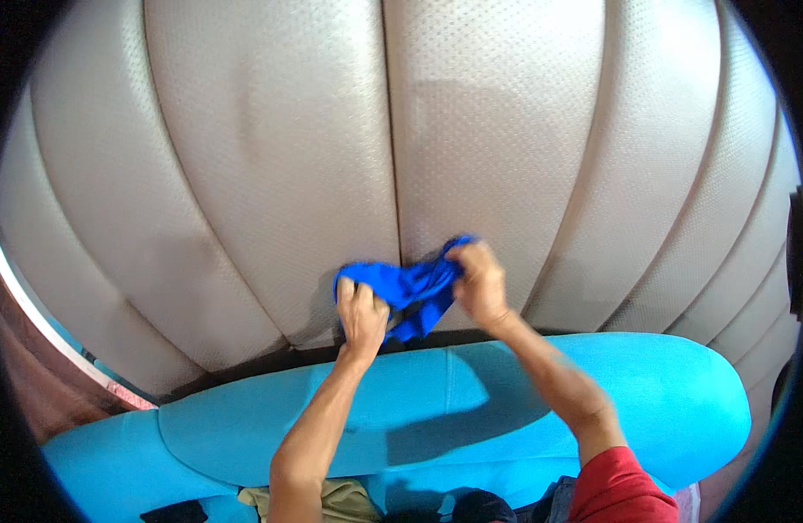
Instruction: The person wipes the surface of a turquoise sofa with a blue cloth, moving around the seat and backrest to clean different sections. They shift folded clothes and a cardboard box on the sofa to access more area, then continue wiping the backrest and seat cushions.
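Note:
A crumpled blue cloth (401, 284), perhaps a garment, is stretched between my two hands. My left hand (364, 317) grips its left end with bent fingers. My right hand (481, 282), slightly blurred, pinches the right end, a little higher. Between them the cloth sags in folds, with a dark patch on its lower part. Both hands are just beyond the far edge of a turquoise upholstered seat or cushion (434, 399), in front of a beige textured padded panel (297, 163). Whether the cloth touches the panel, I cannot tell.
Vertical seams divide the panel, which curves across the view. Olive fabric (349, 500) lies by my left forearm, and a black item (174, 512) rests at the lower left. A brown surface (38, 366) shows past a white edge at left. Dark objects (796, 255) stand at far right.

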